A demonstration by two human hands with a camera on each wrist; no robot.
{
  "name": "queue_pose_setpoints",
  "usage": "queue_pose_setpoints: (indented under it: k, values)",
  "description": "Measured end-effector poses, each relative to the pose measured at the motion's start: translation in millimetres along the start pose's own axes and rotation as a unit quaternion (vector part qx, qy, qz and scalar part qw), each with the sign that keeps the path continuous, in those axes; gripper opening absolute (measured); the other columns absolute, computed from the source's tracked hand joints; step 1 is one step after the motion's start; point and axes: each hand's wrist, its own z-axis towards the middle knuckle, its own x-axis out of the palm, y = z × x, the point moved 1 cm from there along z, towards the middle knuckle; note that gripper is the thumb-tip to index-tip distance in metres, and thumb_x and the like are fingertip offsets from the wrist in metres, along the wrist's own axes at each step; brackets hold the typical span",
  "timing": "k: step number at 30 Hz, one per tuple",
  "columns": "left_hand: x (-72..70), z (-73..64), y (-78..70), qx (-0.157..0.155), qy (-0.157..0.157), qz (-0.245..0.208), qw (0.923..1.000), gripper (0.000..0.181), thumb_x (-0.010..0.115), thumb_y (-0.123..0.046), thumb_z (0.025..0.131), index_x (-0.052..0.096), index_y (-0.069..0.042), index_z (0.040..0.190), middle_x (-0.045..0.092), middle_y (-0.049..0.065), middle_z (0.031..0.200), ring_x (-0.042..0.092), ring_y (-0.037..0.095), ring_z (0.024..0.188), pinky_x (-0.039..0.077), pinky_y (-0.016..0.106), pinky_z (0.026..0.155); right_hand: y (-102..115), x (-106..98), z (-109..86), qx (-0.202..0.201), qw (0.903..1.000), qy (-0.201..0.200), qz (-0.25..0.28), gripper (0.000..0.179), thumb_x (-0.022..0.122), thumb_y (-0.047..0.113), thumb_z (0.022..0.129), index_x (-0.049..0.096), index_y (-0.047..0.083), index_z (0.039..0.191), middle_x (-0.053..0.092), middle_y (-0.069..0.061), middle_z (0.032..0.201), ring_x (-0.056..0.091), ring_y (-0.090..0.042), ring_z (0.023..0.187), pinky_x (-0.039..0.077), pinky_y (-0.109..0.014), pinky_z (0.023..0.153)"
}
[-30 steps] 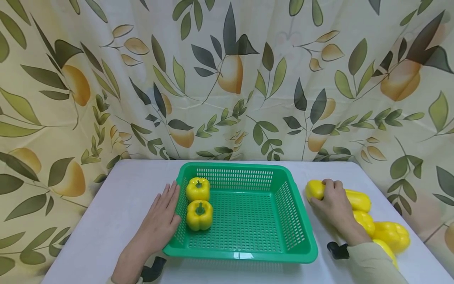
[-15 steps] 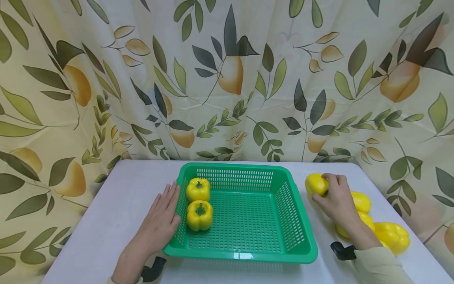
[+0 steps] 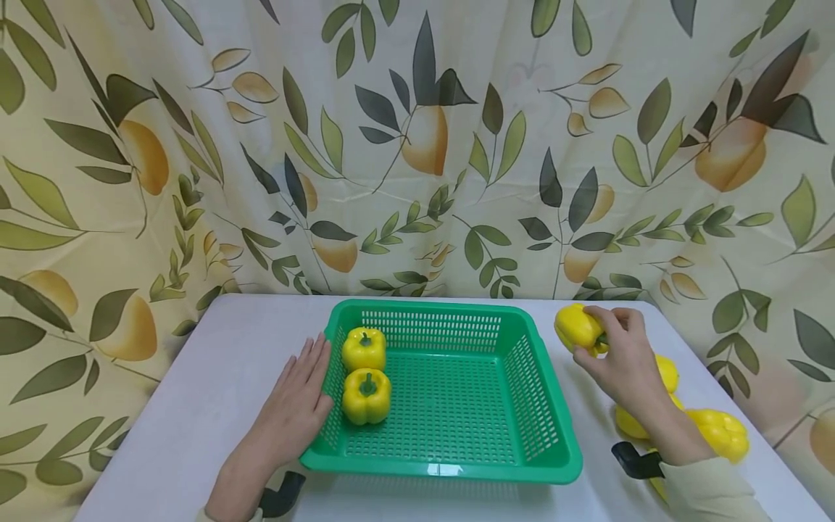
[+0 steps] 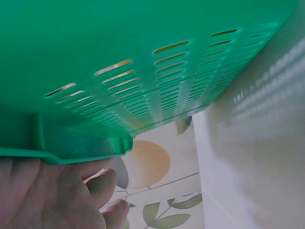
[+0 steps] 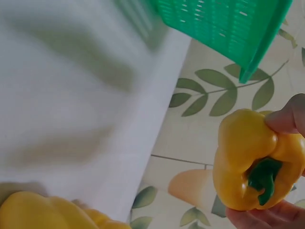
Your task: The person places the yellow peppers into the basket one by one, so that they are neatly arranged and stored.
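Note:
My right hand [image 3: 622, 359] holds a yellow bell pepper [image 3: 578, 328] between thumb and fingers, just right of the green basket [image 3: 443, 473]. In the right wrist view this held pepper [image 5: 238, 157] shows its green stem, with a shadow cast on the table below. My left hand [image 3: 287, 409] rests with straight fingers along the basket's left rim; the left wrist view shows the fingers [image 4: 102, 186] under that rim. Inside the basket, two yellow bell peppers [image 3: 364, 349] stand one behind the other against the left wall, stems up.
Several more yellow peppers [image 3: 720, 433] lie at the table's right side, partly hidden by my right forearm. A white cloth covers the table [image 3: 215, 377]. Behind it hangs a curtain [image 3: 404, 217] printed with fruit and leaves. A black strap piece [image 3: 636, 460] sits at my right wrist.
My right hand has lifted the bell pepper off the table, away from the other peppers, and tilted it so its stem shows. My left hand and the basket have stayed put.

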Motion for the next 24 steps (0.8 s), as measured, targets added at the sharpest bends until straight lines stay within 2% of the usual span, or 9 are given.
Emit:
queue_pose_setpoints:
  k: [10,15,21,24]
  values:
    - [0.2,0.2,0.4,-0.002,0.001,0.000,1.0000,0.069,0.045,-0.012,0.096,0.017,-0.003,0.158,0.010,0.011,0.168,0.007,0.032,0.155,0.010,0.059,0.124,21,-8,3.7,-0.036,0.9991,-0.018,0.010,0.068,0.074,0.003,0.076,0.047,-0.001,0.138,0.035,-0.031,0.133,0.045,-0.047,0.104,0.048,-0.062,0.081]
    - [0.6,0.4,0.5,-0.002,0.002,0.002,1.0000,0.069,0.045,-0.013,0.096,0.016,-0.003,0.158,0.009,0.010,0.168,0.008,0.032,0.155,0.010,0.058,0.124,34,-10,3.7,-0.073,0.9969,-0.027,0.011,0.065,0.075,0.002,0.075,0.050,-0.001,0.134,0.039,-0.027,0.129,0.049,-0.040,0.100,0.050,-0.054,0.079]
    - [0.4,-0.3,0.8,-0.001,0.002,0.003,1.0000,0.069,0.045,-0.013,0.096,0.016,-0.003,0.158,0.009,0.010,0.168,0.008,0.033,0.155,0.010,0.058,0.124,49,-12,3.6,-0.121,0.9923,-0.025,0.013,0.062,0.076,0.001,0.075,0.052,0.001,0.132,0.043,-0.023,0.127,0.054,-0.037,0.097,0.056,-0.053,0.079]
    - [0.1,0.0,0.9,0.000,0.000,0.004,1.0000,0.069,0.045,-0.013,0.096,0.016,-0.003,0.158,0.009,0.010,0.168,0.008,0.032,0.155,0.010,0.058,0.124,57,-11,4.8,-0.134,0.9907,-0.018,0.012,0.062,0.077,0.002,0.075,0.054,0.003,0.133,0.045,-0.020,0.127,0.056,-0.033,0.097,0.058,-0.040,0.080]
